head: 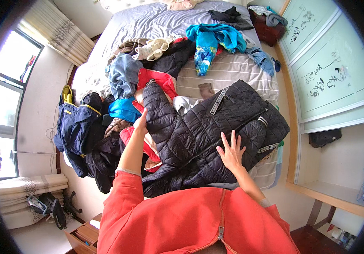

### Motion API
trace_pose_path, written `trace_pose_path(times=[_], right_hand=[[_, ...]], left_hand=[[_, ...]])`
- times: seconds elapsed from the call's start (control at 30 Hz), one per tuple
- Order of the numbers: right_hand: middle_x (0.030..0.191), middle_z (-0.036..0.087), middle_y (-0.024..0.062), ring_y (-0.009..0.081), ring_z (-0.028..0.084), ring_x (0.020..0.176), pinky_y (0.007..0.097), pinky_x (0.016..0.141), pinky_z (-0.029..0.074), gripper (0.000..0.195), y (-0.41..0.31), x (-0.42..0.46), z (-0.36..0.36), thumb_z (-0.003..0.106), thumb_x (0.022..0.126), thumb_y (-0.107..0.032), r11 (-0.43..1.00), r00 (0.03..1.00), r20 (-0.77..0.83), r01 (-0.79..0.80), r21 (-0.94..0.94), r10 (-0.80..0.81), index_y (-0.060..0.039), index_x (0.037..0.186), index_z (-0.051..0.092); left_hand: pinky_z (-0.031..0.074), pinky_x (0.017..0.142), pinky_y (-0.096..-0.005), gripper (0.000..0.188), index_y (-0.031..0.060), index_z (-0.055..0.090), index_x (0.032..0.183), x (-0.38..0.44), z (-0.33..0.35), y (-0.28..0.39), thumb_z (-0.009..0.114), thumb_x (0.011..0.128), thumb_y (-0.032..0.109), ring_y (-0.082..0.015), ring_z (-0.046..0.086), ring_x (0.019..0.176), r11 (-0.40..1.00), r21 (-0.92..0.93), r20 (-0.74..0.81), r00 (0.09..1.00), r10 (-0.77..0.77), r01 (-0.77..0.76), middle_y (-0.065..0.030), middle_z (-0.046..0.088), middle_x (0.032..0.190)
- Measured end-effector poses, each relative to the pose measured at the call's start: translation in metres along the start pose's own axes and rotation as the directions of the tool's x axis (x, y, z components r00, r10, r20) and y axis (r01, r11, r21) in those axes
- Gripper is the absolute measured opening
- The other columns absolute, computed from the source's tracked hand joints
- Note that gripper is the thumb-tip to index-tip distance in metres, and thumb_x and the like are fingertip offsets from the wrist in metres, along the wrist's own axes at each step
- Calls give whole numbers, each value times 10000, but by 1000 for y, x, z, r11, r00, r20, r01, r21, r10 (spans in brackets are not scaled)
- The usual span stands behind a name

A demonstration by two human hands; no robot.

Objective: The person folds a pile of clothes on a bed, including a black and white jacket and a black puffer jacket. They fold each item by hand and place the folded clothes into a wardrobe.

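Note:
A black quilted puffer jacket [194, 133] lies spread over the near end of the bed, with one sleeve pointing up toward the left. Striped cuffs and white-lettered tape trim it. At the outer edge of that sleeve is my left hand [141, 122], thumb upward; its other fingers are largely hidden, so a grip cannot be made out. My right hand [231, 153] rests palm down on the jacket's right part, fingers spread. Partly under the jacket's left side lies a red garment with a pale lining [158, 79].
Dark clothes with yellow trim [80, 117] hang over the bed's left edge. Across the bed lie a blue hooded garment [217, 38], a denim piece [259, 58] and a brown sock [206, 90]. A sliding-door wardrobe [331, 73] stands right; an open drawer [83, 235] sits lower left.

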State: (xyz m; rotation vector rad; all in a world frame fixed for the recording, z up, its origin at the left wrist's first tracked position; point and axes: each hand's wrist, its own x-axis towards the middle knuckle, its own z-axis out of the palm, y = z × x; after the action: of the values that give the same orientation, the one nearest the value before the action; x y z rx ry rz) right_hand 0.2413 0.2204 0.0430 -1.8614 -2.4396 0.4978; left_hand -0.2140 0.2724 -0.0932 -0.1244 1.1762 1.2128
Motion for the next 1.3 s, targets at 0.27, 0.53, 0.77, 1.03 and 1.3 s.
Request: trace_pose_path(times=[0.27,0.53,0.77,1.03,1.3], right_hand=[[1463,128,152,464,157,1299,742,872,218,565,3,2,12,406,881,-509,998,999,12,-43,-43,43,-312,1389,256],[1476,93,141,448,101,1320,706,948,139,573,2,12,15,286,897,-558,992,985,125,-116,-58,122,-295,1402,226],[1397,320,155,304,266,1306,397,1087,188,550,42,-3,33,428,871,-393,961,995,58,-90,263,77,-89,1327,376],[1271,441,191,348,429,1162,422,971,340,439,42,-63,-32,500,842,-80,940,703,-643,-111,322,303,3,1262,408],[1404,326,95,288,284,1299,558,1027,188,467,31,-31,3,492,871,-364,997,968,-237,74,-26,-78,-219,1310,427]], left_hand=[[388,959,-465,465,30,583,1114,-48,94,35,636,795,363,-308,577,1012,990,100,49,993,-106,101,-140,611,1100],[445,691,-394,428,120,638,1006,-196,222,-60,565,607,-14,-314,533,810,-475,508,825,247,509,-719,-123,541,851],[200,979,-627,880,273,273,1389,-214,193,-192,690,644,486,-259,141,1358,-704,422,816,578,21,-570,-132,155,1462],[128,990,-658,836,263,212,1413,-208,188,-213,561,726,587,-258,82,1373,-689,486,790,607,83,-538,-127,98,1480],[164,1026,-584,746,236,282,1390,-213,178,-221,598,758,476,-258,134,1363,-648,502,817,559,139,-573,-123,157,1469]])
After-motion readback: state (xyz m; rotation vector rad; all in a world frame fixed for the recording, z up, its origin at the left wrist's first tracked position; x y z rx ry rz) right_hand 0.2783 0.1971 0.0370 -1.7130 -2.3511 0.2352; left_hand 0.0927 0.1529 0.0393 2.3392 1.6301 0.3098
